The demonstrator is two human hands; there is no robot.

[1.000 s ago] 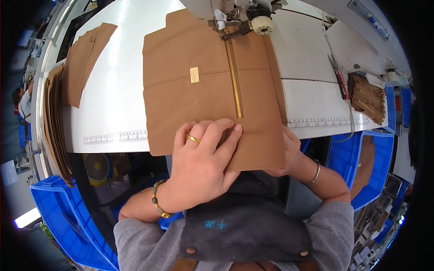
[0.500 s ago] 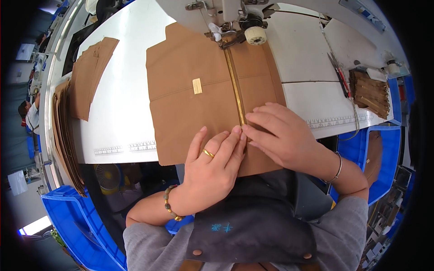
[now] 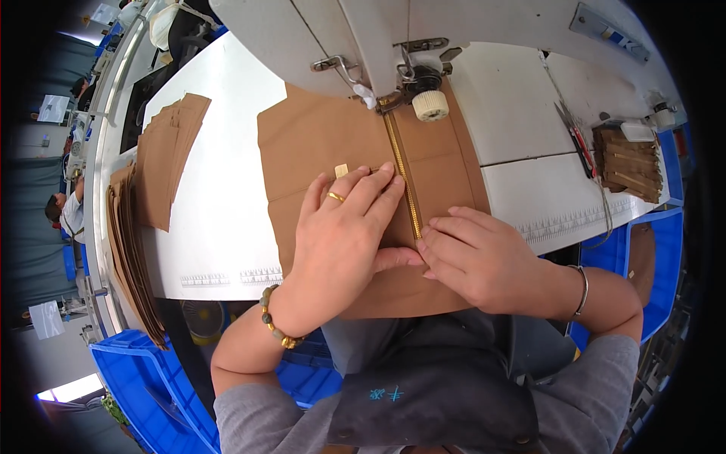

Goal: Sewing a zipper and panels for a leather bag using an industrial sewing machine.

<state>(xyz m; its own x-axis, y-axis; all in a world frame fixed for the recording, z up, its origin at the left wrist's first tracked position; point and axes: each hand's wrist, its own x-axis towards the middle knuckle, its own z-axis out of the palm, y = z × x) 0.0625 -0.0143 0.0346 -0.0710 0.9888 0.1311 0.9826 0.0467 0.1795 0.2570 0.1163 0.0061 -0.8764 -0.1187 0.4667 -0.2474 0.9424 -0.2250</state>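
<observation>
A brown fabric panel (image 3: 450, 178) lies flat under the needle area of a white sewing machine (image 3: 325, 38). A gold-toothed zipper (image 3: 396, 148) runs along it, its far end beneath the presser foot (image 3: 389, 101). My left hand (image 3: 336, 227) rests on the panel left of the zipper, fingers stretched out and thumb spread toward my right hand. Its fingertips touch the zipper's side, beside a small pale tab (image 3: 341, 170) on the fabric. My right hand (image 3: 484, 265) pinches at the zipper's near part, its thumb partly hidden.
Brown fabric pieces lie fanned (image 3: 170, 163) on the left, and more hang over the table edge (image 3: 132, 253). Red-handled snips (image 3: 581, 144) and bundled brown strips (image 3: 629, 165) are at right. Blue bins (image 3: 144, 371) flank me. A person (image 3: 72, 212) sits far left.
My left hand has slid farther up the panel toward the machine, and its thumb has spread. My right hand stays by the zipper's near part. The whole view has shifted slightly.
</observation>
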